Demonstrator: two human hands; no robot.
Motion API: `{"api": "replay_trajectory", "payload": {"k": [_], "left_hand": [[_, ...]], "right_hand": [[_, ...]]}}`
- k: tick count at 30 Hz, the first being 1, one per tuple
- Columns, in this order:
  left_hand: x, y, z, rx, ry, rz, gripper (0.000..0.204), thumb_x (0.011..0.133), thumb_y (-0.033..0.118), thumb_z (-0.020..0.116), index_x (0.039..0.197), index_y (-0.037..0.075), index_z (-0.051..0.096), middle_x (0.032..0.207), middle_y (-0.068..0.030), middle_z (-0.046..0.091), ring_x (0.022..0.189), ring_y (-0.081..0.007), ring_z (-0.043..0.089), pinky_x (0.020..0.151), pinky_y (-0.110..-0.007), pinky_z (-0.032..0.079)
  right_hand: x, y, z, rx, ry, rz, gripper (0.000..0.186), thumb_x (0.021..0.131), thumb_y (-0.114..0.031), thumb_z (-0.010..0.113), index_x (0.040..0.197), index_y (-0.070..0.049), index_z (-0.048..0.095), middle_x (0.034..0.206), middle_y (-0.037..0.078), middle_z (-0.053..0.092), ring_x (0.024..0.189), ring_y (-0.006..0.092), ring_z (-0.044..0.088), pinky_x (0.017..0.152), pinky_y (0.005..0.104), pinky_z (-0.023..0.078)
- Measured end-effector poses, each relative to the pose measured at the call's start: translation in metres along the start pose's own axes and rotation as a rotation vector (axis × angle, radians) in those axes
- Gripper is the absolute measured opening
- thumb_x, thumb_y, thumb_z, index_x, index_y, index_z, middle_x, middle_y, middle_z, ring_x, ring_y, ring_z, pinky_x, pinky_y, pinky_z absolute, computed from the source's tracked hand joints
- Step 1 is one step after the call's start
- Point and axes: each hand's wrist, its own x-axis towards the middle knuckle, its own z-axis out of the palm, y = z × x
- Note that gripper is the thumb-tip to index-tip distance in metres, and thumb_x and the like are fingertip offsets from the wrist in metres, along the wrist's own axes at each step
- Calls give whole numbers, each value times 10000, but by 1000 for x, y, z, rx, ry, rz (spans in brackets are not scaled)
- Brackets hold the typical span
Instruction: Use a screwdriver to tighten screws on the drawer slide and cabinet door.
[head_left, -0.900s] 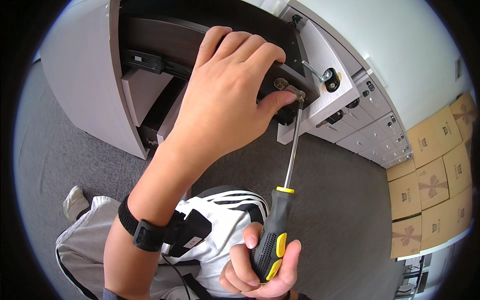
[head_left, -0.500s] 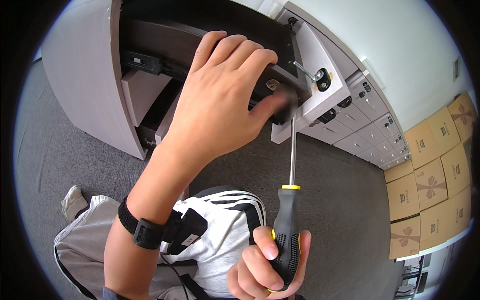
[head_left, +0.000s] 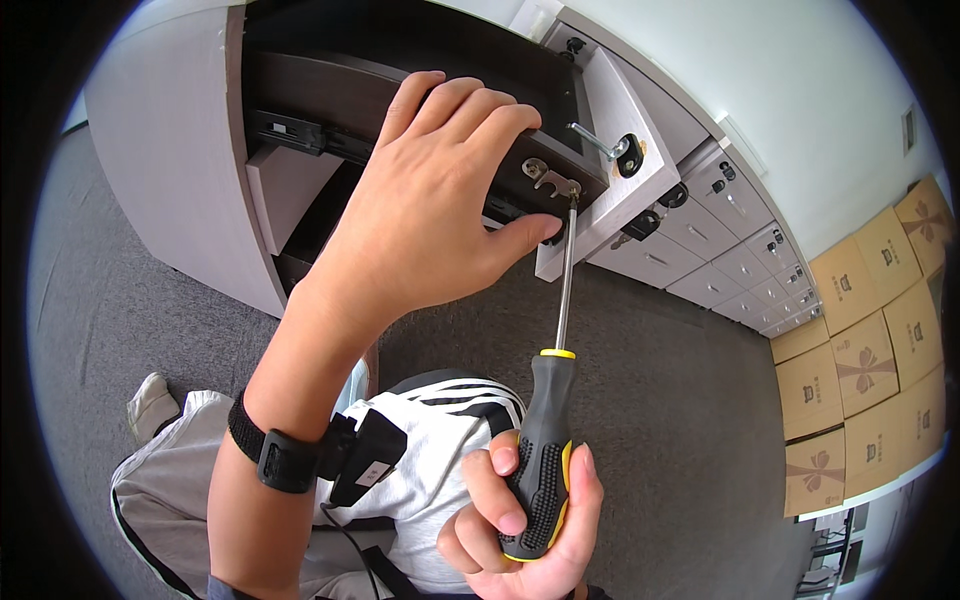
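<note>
Stacked cardboard boxes (head_left: 865, 350) stand on grey carpet (head_left: 680, 400) beside a row of grey drawers (head_left: 745, 255).

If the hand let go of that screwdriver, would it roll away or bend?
The screwdriver probably wouldn't bend: its metal shaft looks straight and stiff. It would likely drop handle first, since the thick black and yellow handle looks heavier than the thin shaft. The rounded handle might roll a little on the grey carpet.

Grey carpeted floor (head_left: 660, 380) carries everything here — a pale grey cabinet (head_left: 170, 130) stands on it at the left, a long row of grey drawer units (head_left: 740, 250) runs along the white wall, and stacked brown cardboard boxes (head_left: 860, 370) sit at the far right
</note>
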Motion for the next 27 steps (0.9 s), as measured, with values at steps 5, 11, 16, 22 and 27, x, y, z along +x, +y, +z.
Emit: {"api": "replay_trajectory", "payload": {"k": [5,11,16,22,27], "left_hand": [[0,3,3,14,1,-38,672,597,437,818,1082,40,577,1069,-119,588,1096,-320,503,1057,-413,283],[4,13,4,85,33,-107,715,546,484,832,1050,39,590,1040,-112,599,1099,-309,507,1049,-421,303],[-1,10,2,47,0,-111,680,590,438,826,1081,32,588,1088,-118,599,1141,-306,498,1076,-415,284],[-23,37,-31,-413,114,-294,342,765,59,677,1084,-13,576,1050,-135,617,1003,-298,594,858,-329,471],[-73,111,-113,-315,-48,-505,410,903,319,441,591,55,481,527,-37,458,459,-134,440,452,-272,333]], "right_hand": [[4,-5,10,324,-262,-23,511,969,-543,266,1035,-56,403,700,9,457,342,58,281,367,247,265],[9,-1,13,812,-471,49,411,996,-440,325,1035,-37,401,672,16,475,300,44,277,272,203,231],[12,11,11,349,-336,106,569,939,-603,303,1108,-72,418,857,53,440,381,69,363,375,234,261],[17,-2,14,215,-317,7,516,931,-572,397,994,-60,422,818,69,474,374,120,415,369,230,290],[31,5,9,-234,-279,-158,623,907,-640,354,816,-32,454,701,63,483,611,115,435,555,251,348]]}}
